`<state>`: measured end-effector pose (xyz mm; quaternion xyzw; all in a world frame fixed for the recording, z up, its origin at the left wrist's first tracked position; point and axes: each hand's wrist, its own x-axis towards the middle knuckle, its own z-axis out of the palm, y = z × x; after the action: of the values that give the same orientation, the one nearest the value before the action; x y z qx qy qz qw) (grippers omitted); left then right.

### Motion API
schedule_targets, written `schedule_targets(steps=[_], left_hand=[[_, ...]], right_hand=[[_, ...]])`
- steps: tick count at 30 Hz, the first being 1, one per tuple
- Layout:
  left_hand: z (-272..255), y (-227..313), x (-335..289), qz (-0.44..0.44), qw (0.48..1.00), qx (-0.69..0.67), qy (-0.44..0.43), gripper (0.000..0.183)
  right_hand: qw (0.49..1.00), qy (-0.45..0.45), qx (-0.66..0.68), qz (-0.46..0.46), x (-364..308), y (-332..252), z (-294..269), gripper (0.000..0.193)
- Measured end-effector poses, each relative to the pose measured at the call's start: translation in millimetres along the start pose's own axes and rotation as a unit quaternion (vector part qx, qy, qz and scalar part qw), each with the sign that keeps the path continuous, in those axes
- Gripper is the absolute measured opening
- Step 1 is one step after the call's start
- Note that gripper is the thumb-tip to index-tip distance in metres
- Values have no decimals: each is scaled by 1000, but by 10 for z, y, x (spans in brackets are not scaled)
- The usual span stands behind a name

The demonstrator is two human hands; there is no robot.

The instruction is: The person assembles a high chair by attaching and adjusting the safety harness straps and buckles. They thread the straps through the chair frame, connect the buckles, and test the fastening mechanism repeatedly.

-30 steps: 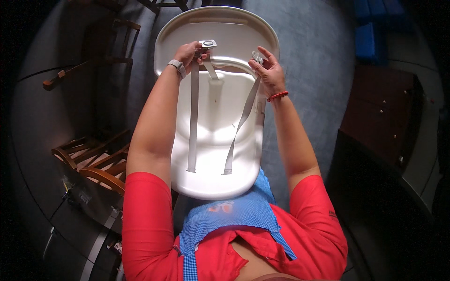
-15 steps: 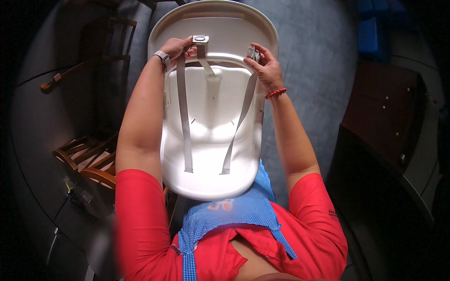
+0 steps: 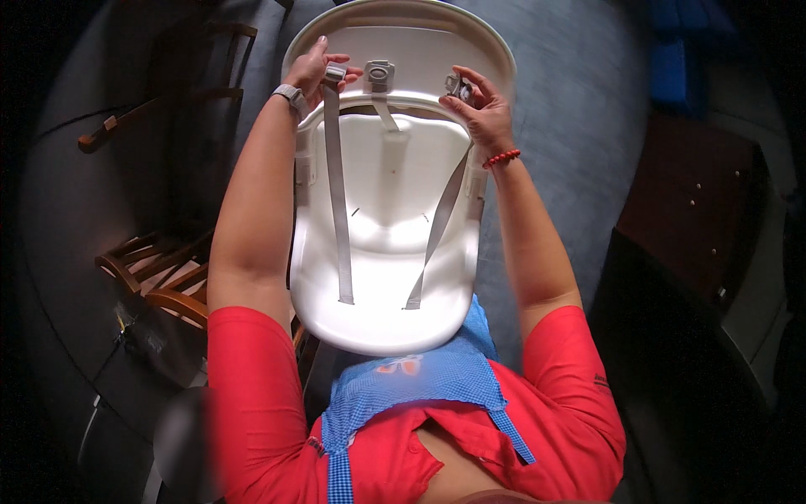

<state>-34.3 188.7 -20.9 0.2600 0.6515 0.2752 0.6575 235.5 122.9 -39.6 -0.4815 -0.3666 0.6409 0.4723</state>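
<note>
A white high chair seat with a tray at its far end is in front of me. My left hand is at the tray's left side, thumb raised, with its fingers around a strap clip at the end of the left grey strap. Just right of those fingers, the centre buckle rests on the tray, its short strap running down to the seat. On the right, my right hand pinches another clip, from which the right strap hangs twisted.
Wooden chairs stand on the dark floor to the left. A dark brown cabinet is at the right, and blue seats are at the far right. A blue checked apron touches the near end of the seat.
My left hand has let go of the centre buckle, which now lies on the tray, and keeps the left strap's clip. The right hand still holds its clip.
</note>
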Motion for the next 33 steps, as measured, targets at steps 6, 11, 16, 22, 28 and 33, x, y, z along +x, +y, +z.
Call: schedule_targets(steps=[6, 11, 16, 22, 28, 33], left_hand=[[-166, 176, -431, 112, 975, -115, -155, 40], [-279, 303, -999, 219, 950, -129, -179, 44], [25, 622, -2041, 333, 907, -259, -3, 25], [-661, 381, -3059, 440, 876, -156, -120, 50], [-893, -348, -4167, 486, 865, -120, -41, 56], [-893, -984, -4648, 538, 832, -111, -82, 63]], right_hand=[[997, -40, 16, -68, 49, -242, 235, 51], [988, -83, 24, -126, -95, -588, 554, 51], [981, -125, 43, -141, -432, -1040, 887, 52], [953, -244, 96, -150, -1132, -1539, 1410, 46], [957, -244, -20, -157, -2345, -1491, 2239, 28], [952, -291, 42, -91, -3086, -1091, 2596, 21]])
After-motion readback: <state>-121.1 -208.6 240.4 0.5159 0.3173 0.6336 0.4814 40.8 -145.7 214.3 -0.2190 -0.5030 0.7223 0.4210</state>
